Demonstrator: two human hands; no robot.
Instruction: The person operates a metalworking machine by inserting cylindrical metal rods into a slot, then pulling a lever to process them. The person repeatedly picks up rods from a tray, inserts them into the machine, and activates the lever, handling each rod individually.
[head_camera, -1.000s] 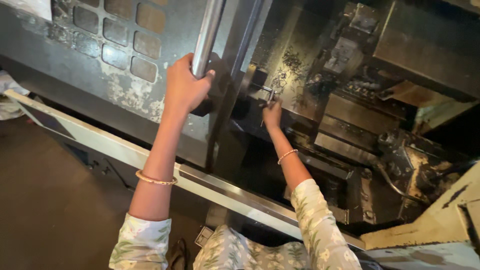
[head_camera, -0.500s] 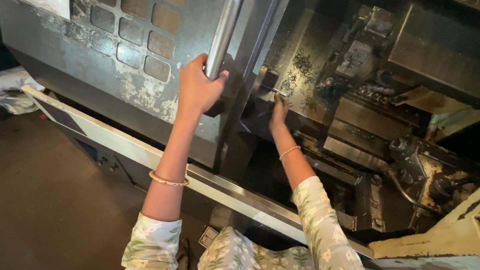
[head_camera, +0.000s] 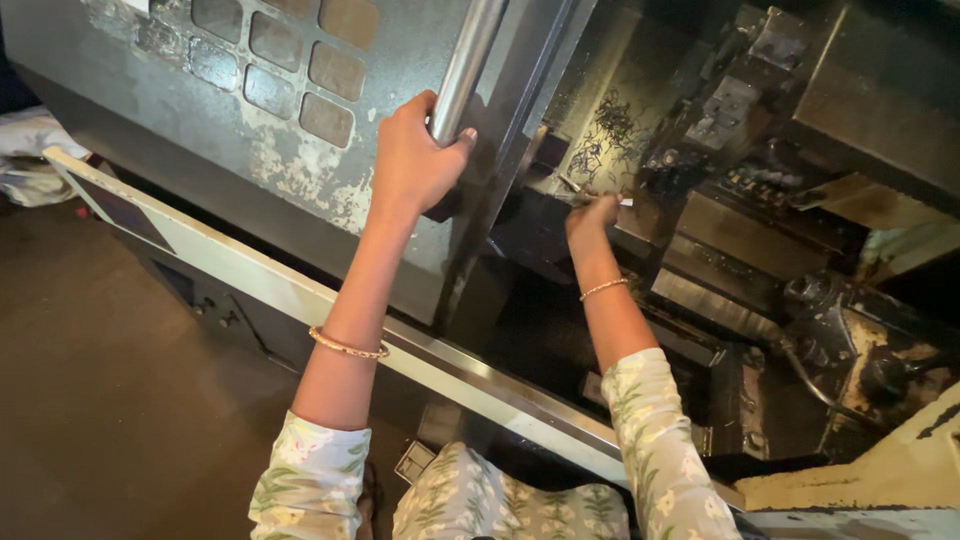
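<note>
My left hand (head_camera: 412, 160) is wrapped around the lower end of a long shiny steel door handle (head_camera: 468, 60) on a grey machine door (head_camera: 250, 130). My right hand (head_camera: 590, 215) reaches deep into the dark machine interior and pinches a small thin metal piece (head_camera: 598, 197) near the chuck area. Thin curled metal chips (head_camera: 610, 135) lie just beyond that hand. Both wrists carry thin bangles, and the sleeves are pale with a floral print.
A pale metal rail (head_camera: 330, 310) runs diagonally along the machine's front edge. The tool turret and oily blocks (head_camera: 790, 230) fill the right side of the enclosure. White cloth (head_camera: 30, 150) lies at the far left above a brown floor (head_camera: 100, 400).
The view has shifted slightly, so the machine sits lower and to the right. My left hand stays on the handle and my right hand stays at the same spot inside.
</note>
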